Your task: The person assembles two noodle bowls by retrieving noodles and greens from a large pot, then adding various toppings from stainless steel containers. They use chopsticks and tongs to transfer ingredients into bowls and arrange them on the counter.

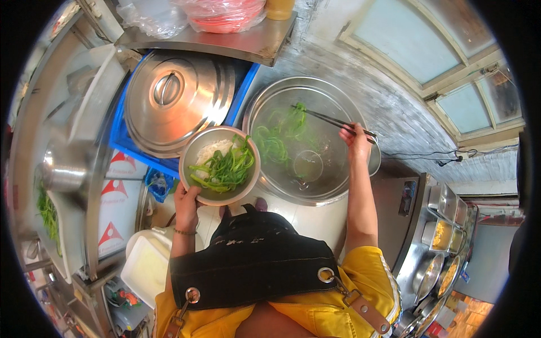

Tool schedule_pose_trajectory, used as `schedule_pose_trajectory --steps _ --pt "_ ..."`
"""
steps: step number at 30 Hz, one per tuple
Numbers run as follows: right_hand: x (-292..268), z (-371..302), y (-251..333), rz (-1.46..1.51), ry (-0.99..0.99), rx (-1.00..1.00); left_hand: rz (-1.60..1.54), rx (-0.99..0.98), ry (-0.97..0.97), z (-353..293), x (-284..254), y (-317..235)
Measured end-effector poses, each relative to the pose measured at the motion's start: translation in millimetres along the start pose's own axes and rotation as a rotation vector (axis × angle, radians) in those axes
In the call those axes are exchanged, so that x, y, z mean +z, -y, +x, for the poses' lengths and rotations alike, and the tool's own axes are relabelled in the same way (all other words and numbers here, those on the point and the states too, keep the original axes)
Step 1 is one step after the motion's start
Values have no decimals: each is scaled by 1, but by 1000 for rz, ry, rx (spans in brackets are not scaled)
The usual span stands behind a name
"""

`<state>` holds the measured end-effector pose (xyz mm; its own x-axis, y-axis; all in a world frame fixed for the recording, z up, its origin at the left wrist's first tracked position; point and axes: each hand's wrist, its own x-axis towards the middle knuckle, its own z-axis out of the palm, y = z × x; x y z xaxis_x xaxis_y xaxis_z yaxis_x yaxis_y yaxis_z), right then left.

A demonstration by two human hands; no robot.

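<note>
My left hand (187,201) grips the near-left rim of a metal bowl (183,159). White noodles (213,150) and long green leafy vegetables (225,171) lie in that bowl, which is held beside a wide metal pot (329,198). In my right hand (357,139) is a pair of dark chopsticks (328,120), reaching left over the pot. Their tips touch a clump of greens (296,119). More greens (270,147) float at the left of the steaming water. A round ring-shaped thing (308,165) shows in the pot; steam blurs what it is.
A large metal lid (191,93) covers a vessel in a blue crate (119,135) at the left. Above it juts a metal shelf (225,46) with plastic bags. At right, a counter carries metal pans (428,276). A white tub (147,270) stands low at left.
</note>
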<state>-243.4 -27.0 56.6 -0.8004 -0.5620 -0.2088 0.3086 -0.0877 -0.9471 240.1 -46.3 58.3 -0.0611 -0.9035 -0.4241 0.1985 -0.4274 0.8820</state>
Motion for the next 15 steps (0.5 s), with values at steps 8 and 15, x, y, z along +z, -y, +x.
schedule_pose_trajectory --steps 8,15 --pt "50 37 -109 -114 -203 220 42 -5 -113 -20 -2 -15" --pt "48 32 -120 75 -268 242 48 -20 -82 -25 -14 -8"
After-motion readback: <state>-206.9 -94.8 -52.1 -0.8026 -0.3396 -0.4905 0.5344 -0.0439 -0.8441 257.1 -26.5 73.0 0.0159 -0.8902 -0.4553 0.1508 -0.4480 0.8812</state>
